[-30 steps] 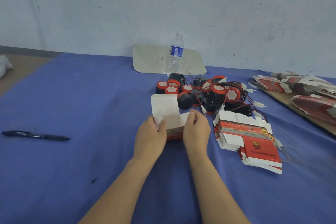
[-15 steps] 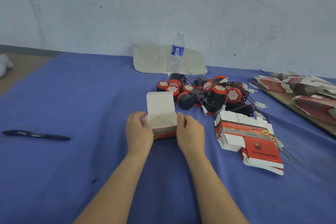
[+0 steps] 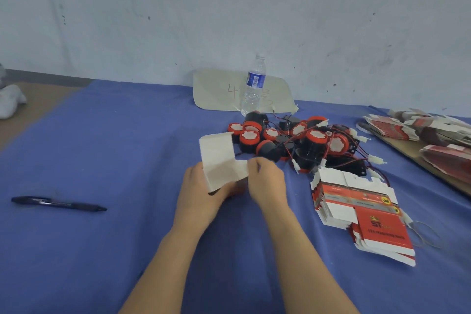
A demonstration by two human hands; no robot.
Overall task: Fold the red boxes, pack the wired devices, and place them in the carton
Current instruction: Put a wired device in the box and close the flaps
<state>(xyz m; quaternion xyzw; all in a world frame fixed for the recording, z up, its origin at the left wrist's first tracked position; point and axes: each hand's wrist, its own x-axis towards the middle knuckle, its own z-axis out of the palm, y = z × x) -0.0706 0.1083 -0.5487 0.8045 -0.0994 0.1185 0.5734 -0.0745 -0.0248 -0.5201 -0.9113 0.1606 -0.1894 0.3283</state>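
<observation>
Head: one box (image 3: 219,160) between left hand (image 3: 200,195) and right hand (image 3: 267,183); one pen (image 3: 58,204).

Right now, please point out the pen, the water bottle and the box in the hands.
pen (image 3: 58,203): head view, mid barrel.
water bottle (image 3: 255,80): head view, blue label.
box (image 3: 216,151): head view, white raised flap.

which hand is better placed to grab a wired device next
Probably right: the right hand lies nearest the black and red round wired devices, while the left hand grips the half-folded cardboard box.
</observation>
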